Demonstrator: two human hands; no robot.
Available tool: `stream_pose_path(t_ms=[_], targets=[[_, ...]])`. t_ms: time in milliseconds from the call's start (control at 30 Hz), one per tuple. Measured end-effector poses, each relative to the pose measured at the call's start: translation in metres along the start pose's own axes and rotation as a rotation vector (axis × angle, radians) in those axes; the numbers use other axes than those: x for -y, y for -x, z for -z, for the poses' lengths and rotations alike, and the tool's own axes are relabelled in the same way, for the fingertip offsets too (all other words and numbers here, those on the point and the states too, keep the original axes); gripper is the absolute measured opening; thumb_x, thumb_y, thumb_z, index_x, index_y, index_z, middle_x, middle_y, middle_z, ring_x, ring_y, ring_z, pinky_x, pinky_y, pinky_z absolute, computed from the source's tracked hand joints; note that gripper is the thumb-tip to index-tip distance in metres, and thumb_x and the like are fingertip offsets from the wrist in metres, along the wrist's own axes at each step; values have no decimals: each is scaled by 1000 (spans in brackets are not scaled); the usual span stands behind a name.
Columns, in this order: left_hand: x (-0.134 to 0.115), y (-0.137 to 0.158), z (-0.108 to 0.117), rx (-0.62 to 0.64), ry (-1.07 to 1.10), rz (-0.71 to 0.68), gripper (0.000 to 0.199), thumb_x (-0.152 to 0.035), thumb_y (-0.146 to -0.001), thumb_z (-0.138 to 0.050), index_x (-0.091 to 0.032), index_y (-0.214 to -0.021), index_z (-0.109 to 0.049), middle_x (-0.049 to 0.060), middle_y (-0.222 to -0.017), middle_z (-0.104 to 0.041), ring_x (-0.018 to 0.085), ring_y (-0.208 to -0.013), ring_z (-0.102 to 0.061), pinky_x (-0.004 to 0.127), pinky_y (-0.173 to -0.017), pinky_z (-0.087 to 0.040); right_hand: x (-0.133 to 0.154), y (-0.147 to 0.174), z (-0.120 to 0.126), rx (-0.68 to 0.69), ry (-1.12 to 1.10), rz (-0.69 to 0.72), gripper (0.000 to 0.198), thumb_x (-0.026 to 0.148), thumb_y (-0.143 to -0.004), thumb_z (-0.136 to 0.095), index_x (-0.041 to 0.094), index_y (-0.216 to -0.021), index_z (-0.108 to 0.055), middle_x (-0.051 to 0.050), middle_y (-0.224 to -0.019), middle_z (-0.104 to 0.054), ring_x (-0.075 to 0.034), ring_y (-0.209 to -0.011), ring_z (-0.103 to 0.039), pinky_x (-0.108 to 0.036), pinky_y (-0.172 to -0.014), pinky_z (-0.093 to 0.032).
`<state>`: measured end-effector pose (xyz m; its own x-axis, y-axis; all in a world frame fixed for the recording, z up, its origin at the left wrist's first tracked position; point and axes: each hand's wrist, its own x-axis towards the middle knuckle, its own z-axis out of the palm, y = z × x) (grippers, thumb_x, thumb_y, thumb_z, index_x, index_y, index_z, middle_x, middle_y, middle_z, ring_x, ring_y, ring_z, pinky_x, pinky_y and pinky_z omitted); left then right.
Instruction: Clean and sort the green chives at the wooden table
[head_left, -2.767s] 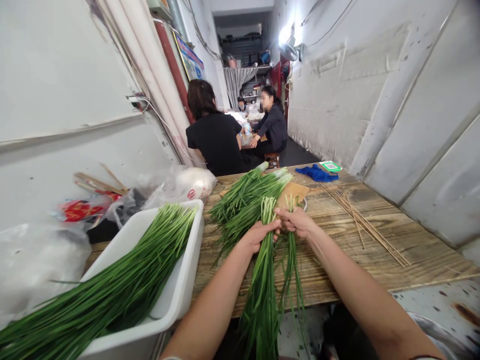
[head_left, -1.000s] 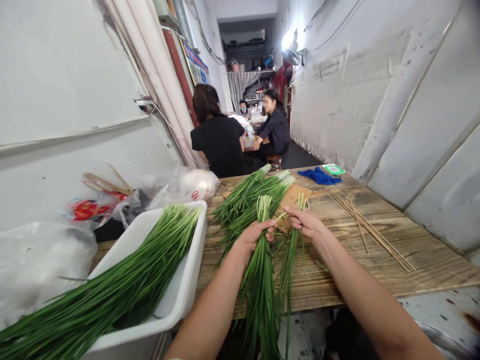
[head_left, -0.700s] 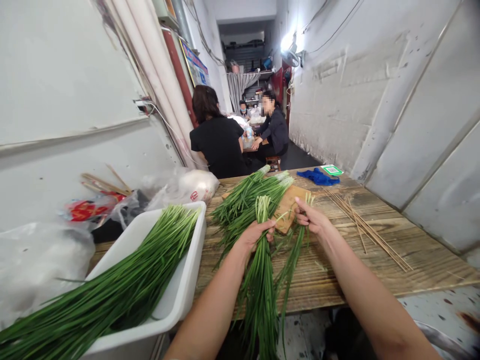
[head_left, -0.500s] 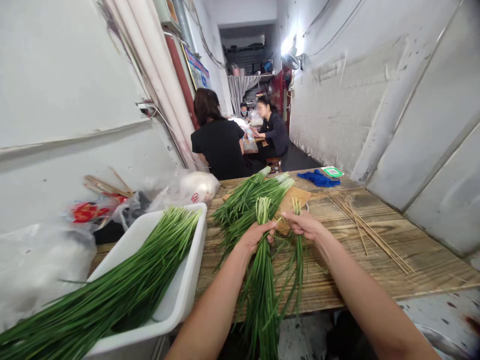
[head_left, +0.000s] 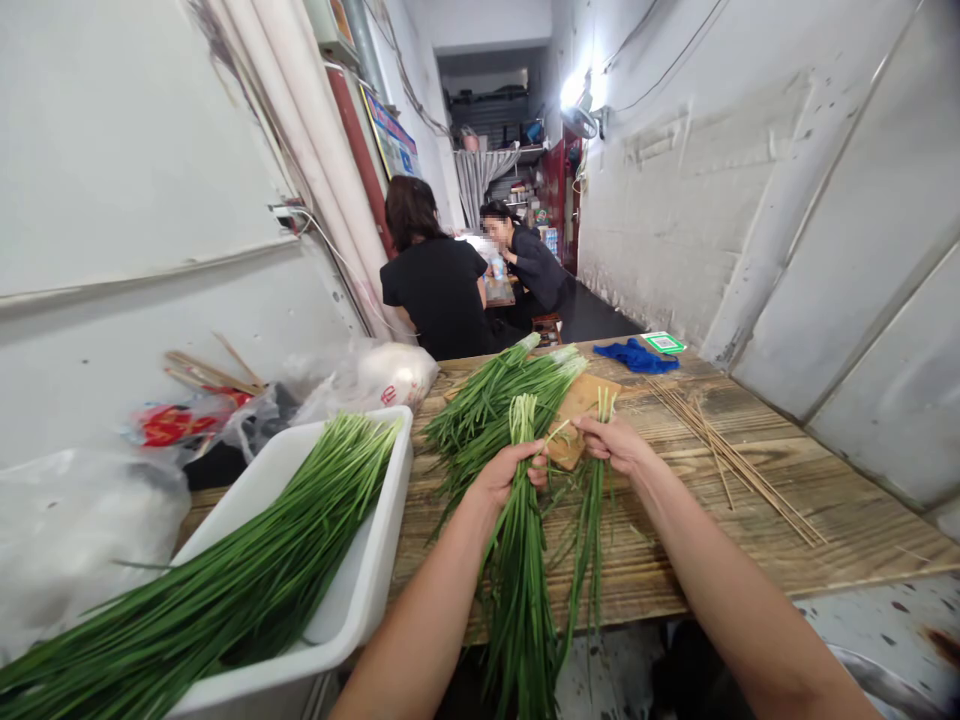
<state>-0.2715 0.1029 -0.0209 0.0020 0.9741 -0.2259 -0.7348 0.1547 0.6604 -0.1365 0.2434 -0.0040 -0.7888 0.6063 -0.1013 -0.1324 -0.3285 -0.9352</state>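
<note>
Left hand (head_left: 511, 470): fingers wrapped round the thick bunch, thumb laid across the front.
Thick bunch (head_left: 526, 560): long green stalks, held just above table height, pale cut ends up, leaves hanging down past the near table edge.
Right hand (head_left: 613, 442): fingers curled round the thin bunch, index finger pointing at the left hand.
Thin bunch (head_left: 592, 520): pale ends up, leaves hanging down just right of the thick bunch.
Bent stalk (head_left: 557, 431): stuck out sideways from the left hand, tip near the right index; contact, couldn't tell.
Laid bunches (head_left: 499, 395): behind the hands on the wooden table (head_left: 799, 460), white ends toward the far edge.
Brown board (head_left: 591, 393): flat on the table, partly under the laid bunches.
White tub (head_left: 375, 550): left of the left arm, loose stalks (head_left: 247, 560) heaped inside, leaves over the near-left rim.
Right side of table: thin sticks (head_left: 739, 455) lying diagonally, one crossing the rest; blue cloth (head_left: 637, 355) beyond, touching or near the green-edged card (head_left: 664, 343).
Background: two people seated, one in a black top (head_left: 431, 290).
</note>
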Motion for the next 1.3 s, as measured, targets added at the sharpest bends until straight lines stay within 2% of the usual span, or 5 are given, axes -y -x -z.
stream_pose_path(t_ms=[200,500,800,1067,1300], targets=[[2,0,-2,-56,-41,-27,18,-21,-73,-69,-10,-71,-54,-5,-54,-44,2,-40,-38,16,-42,-31,2,-7,8,-153,-158,-56,41,31,-63,-80,17,-56,-42,8,-45,-43,2,-31,-21,-12,-27,-14],[3,-2,-1,-123,-88,-36,21,-21,-70,-73,-9,-74,-56,-4,-54,-47,2,-40,-41,15,-43,-33,-9,6,-14,102,41,-88,38,38,-60,-81,15,-60,-51,10,-42,-39,1,-31,-20,-14,-28,-10],[7,-2,-2,-115,-181,-88,28,-26,-65,-78,-8,-75,-58,-4,-55,-48,2,-41,-42,15,-42,-32,-7,3,-12,100,-34,-80,37,30,-52,-85,13,-57,-52,8,-46,-45,3,-32,-23,-13,-28,-15],[5,-3,-1,-151,-115,-102,27,-24,-65,-79,-9,-73,-58,-4,-55,-49,2,-40,-42,14,-41,-34,8,-7,12,-28,-228,-81,30,31,-64,-80,14,-62,-55,8,-48,-46,3,-32,-17,-11,-25,-15],[7,-6,-1,-174,-120,-103,20,-20,-71,-75,-9,-80,-62,-1,-62,-56,3,-44,-48,14,-42,-39,-13,6,-21,258,-111,-165,30,38,-71,-74,12,-77,-62,4,-54,-51,1,-32,-21,-12,-28,-15]])
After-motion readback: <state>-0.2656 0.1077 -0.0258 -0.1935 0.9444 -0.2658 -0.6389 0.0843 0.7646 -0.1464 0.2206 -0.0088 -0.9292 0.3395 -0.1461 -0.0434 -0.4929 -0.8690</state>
